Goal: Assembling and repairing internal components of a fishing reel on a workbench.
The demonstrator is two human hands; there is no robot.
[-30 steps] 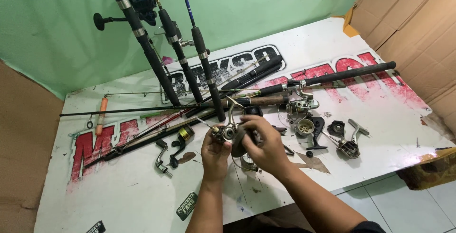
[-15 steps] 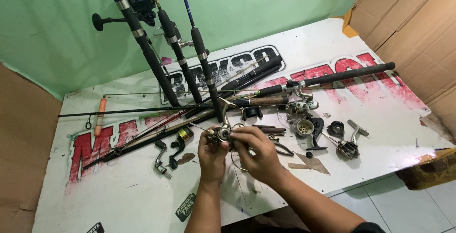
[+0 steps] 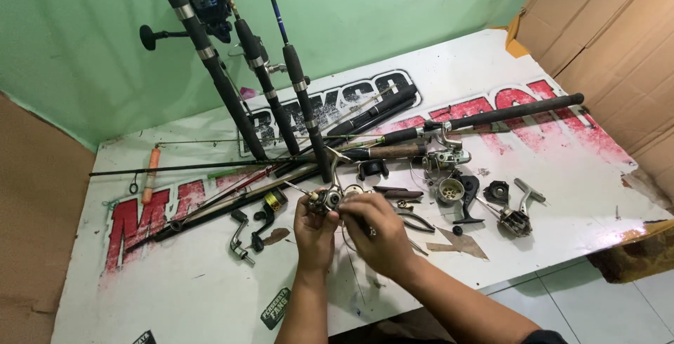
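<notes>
Both my hands hold a small silver fishing reel [image 3: 330, 196] just above the white board [image 3: 175, 295] with red and black lettering. My left hand [image 3: 314, 235] grips the reel body from below. My right hand [image 3: 379, 235] closes over its right side, fingers curled around it. The reel's wire bail arm sticks up to the right of the body. Right beside my hands lie dark pliers [image 3: 411, 219] and a black reel handle [image 3: 265, 219].
Several fishing rods [image 3: 232, 98] lean against the green wall, and others lie flat across the board. Reel parts [image 3: 449, 189] and a dismantled reel [image 3: 516, 219] lie to the right. An orange-handled tool [image 3: 149, 174] sits left. Cardboard [image 3: 611, 28] stands at right.
My hands and the reel have shifted slightly toward me and to the left. My right hand has turned over the reel.
</notes>
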